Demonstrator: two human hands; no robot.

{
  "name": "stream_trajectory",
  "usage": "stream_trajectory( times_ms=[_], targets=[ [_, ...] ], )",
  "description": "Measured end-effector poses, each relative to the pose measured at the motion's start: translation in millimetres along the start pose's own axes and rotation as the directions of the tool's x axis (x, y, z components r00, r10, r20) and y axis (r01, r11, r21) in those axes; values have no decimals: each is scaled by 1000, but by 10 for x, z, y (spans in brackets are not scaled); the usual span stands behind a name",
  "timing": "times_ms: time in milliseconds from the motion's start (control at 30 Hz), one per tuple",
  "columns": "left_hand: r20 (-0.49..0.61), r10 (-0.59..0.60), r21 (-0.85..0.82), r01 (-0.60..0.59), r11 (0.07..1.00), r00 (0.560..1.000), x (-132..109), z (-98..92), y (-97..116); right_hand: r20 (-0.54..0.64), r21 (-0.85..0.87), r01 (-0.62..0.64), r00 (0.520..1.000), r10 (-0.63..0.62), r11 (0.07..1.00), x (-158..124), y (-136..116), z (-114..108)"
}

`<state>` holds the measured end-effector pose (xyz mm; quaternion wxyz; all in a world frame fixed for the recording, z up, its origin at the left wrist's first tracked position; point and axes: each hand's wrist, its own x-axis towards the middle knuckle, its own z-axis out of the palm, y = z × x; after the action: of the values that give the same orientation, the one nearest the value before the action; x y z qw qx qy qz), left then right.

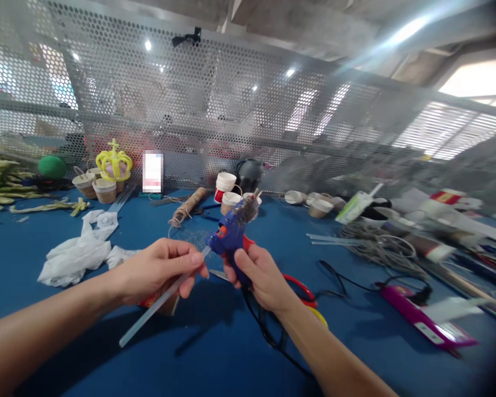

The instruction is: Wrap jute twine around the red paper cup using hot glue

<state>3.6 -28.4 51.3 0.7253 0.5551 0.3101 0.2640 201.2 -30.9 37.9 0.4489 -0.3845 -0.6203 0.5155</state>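
My right hand (261, 277) is closed around the grip of a blue hot glue gun (230, 234) with an orange trigger, held above the blue table (215, 353). Its nozzle points up and away, crusted with grey residue. My left hand (161, 270) pinches a long translucent glue stick (157, 306). The stick's upper end meets the back of the gun, and its lower end slants down toward me. A black cord (268, 331) hangs from the gun onto the table.
Red-handled scissors (300, 289) lie just right of my right hand. Crumpled white plastic (76, 253) sits at left, a twine spool (186, 207) and small cups (227, 193) behind, a yellow crown (113, 160) at back left. A magenta tool (421, 317) and tangled cord (376, 245) lie right. Perforated metal panel behind.
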Motion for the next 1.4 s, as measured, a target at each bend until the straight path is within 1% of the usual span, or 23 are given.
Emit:
stream_trajectory(
  times_ms=[100, 167, 233, 300, 367, 433, 533, 567, 633, 700, 733, 800, 833, 933, 1033, 1133, 1200, 1267, 1367, 1400],
  targets=[
    [-29, -20, -77, 18, 997, 999, 17, 22, 1, 7, 137, -95, 995, 95, 986, 20, 49, 45],
    [-40, -29, -127, 24, 992, 999, 33, 40, 15, 72, 264, -189, 982, 176, 946, 27, 77, 68],
    [-27, -33, -171, 28, 985, 999, 47, 54, 33, 181, 414, -303, 952, 248, 858, 35, 103, 80],
    [-5, -20, -203, 19, 979, 1000, 58, 57, 43, 294, 539, -409, 911, 290, 737, 44, 127, 78],
    [10, -13, -209, 15, 978, 1000, 71, 50, 30, 368, 620, -466, 883, 290, 631, 50, 142, 63],
    [0, -18, -180, 18, 983, 1000, 91, 41, -14, 393, 663, -473, 879, 268, 580, 48, 141, 46],
    [-91, 4, -92, -13, 996, 996, 137, 60, -114, 394, 694, -449, 891, 224, 562, 34, 112, 44],
    [-103, 25, -55, -30, 998, 994, 155, 79, -146, 403, 703, -445, 892, 204, 555, 29, 99, 54],
    [-90, 86, -18, -88, 996, 992, 183, 134, -197, 437, 713, -449, 885, 160, 539, 28, 76, 84],
    [-51, 101, -78, -104, 991, 994, 197, 195, -225, 489, 708, -468, 865, 111, 529, 35, 63, 114],
    [-26, 97, -109, -99, 989, 995, 198, 223, -231, 516, 702, -478, 852, 86, 528, 41, 61, 124],
    [4, 105, -113, -104, 988, 994, 192, 264, -230, 560, 686, -487, 828, 34, 541, 47, 71, 130],
    [2, 109, -84, -108, 991, 994, 188, 277, -225, 580, 673, -487, 815, 11, 556, 46, 83, 126],
    [-60, 110, -11, -111, 994, 992, 182, 303, -195, 639, 616, -493, 769, -22, 615, 19, 143, 111],
    [-75, 122, -78, -128, 989, 990, 191, 340, -158, 677, 566, -513, 736, -9, 646, -19, 204, 120],
    [-81, 139, -158, -150, 976, 987, 204, 394, -132, 683, 542, -516, 730, 10, 663, -43, 212, 145],
    [-110, 146, -179, -164, 970, 983, 211, 425, -125, 658, 527, -495, 752, 37, 691, -52, 183, 150],
    [-116, 146, -185, -166, 969, 982, 214, 443, -127, 600, 498, -448, 796, 78, 742, -60, 141, 141],
    [-99, 167, -197, -184, 963, 981, 210, 445, -140, 473, 440, -357, 872, 126, 824, -75, 92, 120],
    [-106, 182, -202, -200, 959, 978, 208, 441, -144, 441, 418, -333, 888, 131, 845, -81, 84, 118]
  ],
)
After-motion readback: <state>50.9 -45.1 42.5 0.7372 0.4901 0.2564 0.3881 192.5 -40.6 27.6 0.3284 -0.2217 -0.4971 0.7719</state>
